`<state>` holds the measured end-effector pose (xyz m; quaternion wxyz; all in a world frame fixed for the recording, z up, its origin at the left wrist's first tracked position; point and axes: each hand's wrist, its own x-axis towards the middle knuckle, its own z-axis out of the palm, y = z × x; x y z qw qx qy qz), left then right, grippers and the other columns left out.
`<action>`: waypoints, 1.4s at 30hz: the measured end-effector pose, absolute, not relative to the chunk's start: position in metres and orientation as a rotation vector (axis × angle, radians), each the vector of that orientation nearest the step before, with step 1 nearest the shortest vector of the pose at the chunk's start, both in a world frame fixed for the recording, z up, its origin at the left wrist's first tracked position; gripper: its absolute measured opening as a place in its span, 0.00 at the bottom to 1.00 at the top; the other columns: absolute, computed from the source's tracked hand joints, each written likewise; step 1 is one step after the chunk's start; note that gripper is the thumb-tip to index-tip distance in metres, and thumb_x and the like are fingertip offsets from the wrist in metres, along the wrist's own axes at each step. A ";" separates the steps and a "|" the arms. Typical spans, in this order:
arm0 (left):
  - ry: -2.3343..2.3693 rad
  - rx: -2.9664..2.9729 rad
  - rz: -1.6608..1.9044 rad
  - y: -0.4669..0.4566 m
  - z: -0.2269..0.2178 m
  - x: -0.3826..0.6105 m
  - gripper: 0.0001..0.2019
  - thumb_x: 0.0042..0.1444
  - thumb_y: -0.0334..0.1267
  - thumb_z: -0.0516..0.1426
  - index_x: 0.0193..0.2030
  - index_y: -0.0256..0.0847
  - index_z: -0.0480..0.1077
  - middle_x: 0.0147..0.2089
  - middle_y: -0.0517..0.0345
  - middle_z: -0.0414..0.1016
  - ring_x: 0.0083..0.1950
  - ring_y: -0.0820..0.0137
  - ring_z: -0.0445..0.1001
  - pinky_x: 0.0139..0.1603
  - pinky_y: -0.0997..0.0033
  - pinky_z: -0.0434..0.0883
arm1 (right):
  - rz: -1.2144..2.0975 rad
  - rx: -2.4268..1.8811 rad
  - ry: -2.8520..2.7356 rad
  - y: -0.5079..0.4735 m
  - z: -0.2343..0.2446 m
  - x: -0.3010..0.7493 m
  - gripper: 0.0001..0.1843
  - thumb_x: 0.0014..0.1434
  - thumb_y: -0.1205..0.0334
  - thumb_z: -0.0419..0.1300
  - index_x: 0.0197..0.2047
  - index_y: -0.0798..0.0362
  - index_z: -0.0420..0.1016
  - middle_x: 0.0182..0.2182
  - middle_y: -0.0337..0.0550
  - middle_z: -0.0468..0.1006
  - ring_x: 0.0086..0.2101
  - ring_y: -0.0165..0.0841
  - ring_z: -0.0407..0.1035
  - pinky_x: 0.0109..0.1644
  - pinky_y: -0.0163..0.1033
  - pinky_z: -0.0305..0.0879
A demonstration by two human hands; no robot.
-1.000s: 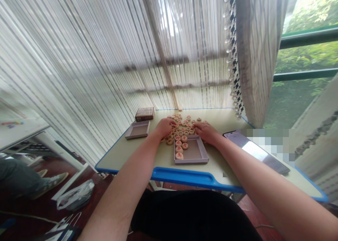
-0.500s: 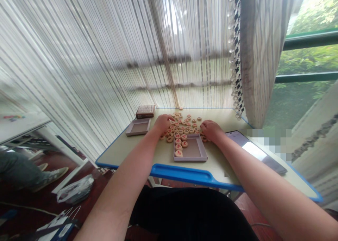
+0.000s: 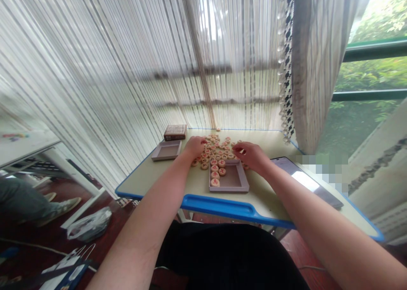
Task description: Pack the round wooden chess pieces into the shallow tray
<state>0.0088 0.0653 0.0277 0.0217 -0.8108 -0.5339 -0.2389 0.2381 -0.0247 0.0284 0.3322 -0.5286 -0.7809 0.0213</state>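
Round wooden xiangqi pieces (image 3: 218,151) lie in a loose heap in the middle of the table, marked with characters. My left hand (image 3: 195,146) rests at the heap's left side, its fingers bent and slightly apart over the pieces. From the right, my right hand (image 3: 249,153) reaches in with fingers stretched, their tips at the pieces. I make out no piece in either hand. In front of the heap, a shallow open box tray (image 3: 237,191) holds several red-marked pieces in two columns at its left, including a red horse piece (image 3: 215,182).
Another shallow tray (image 3: 165,157) and a brown patterned box (image 3: 175,132) stand at the table's back left. A phone (image 3: 307,182) lies by my right forearm. The table's front has a blue trough (image 3: 219,204). String curtains (image 3: 143,61) hang behind. A person's leg (image 3: 28,201) shows at left.
My right hand has moved left, further into the heap, and its fingers have stretched out. My left hand stays almost in place, its index finger drawn in slightly. The pieces in the tray look unchanged.
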 end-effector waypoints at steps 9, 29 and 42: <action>-1.644 -2.508 -0.651 0.062 0.029 0.008 0.16 0.49 0.32 0.50 0.42 0.42 0.75 0.43 0.56 0.76 0.48 0.68 0.70 0.55 0.71 0.63 | 0.153 -1.265 -2.491 -0.052 0.036 0.220 0.09 0.50 0.64 0.56 0.33 0.47 0.78 0.30 0.38 0.78 0.33 0.32 0.69 0.44 0.35 0.60; -1.653 -2.446 -0.696 0.062 0.025 0.008 0.14 0.49 0.34 0.50 0.39 0.41 0.75 0.41 0.55 0.77 0.46 0.67 0.71 0.52 0.70 0.65 | 0.081 -1.398 -2.603 -0.057 0.043 0.234 0.10 0.45 0.64 0.55 0.30 0.50 0.76 0.26 0.40 0.75 0.31 0.34 0.65 0.36 0.36 0.58; -1.688 -2.461 -0.661 0.059 0.027 0.008 0.14 0.49 0.34 0.50 0.38 0.42 0.76 0.40 0.55 0.77 0.45 0.68 0.72 0.51 0.71 0.65 | -0.010 -1.407 -2.506 -0.055 0.039 0.236 0.10 0.48 0.60 0.56 0.33 0.50 0.76 0.31 0.43 0.76 0.35 0.36 0.66 0.38 0.36 0.59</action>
